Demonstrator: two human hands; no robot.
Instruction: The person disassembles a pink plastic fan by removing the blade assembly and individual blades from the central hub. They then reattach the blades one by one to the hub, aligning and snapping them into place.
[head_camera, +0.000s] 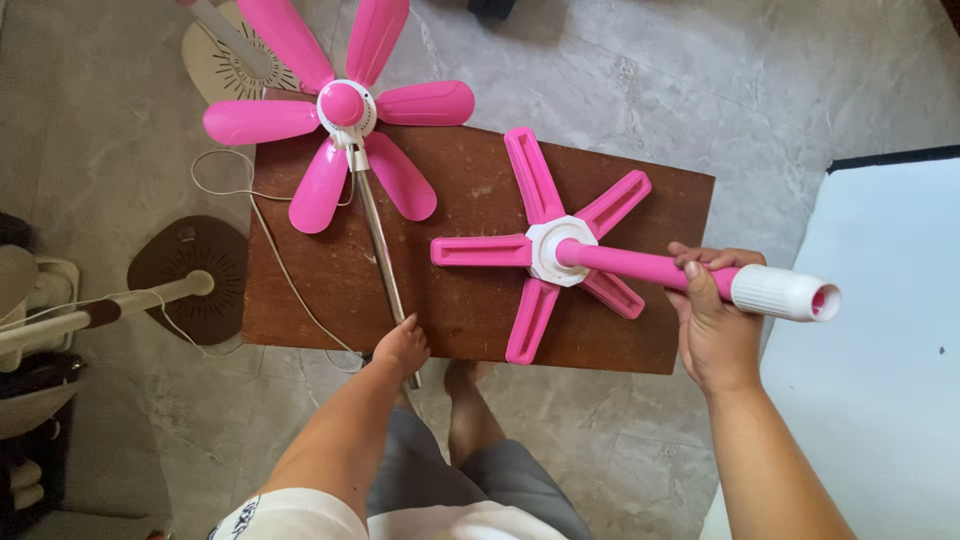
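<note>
While the right hand grips the pink stand and the left hand clasps the fan rod on the counter, a white cord trails beside it.

Grey marbled tile floor, daylit. Brown wooden bench at centre. White sheet at 4 o'clock. Brown round stand base at 9 o'clock; cream one at 11.

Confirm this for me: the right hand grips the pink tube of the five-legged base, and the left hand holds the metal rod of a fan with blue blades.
One detail is wrong: the fan blades are pink, not blue. The head view shows the left hand on the metal rod and the right hand gripping the pink tube of the five-legged base.
</note>
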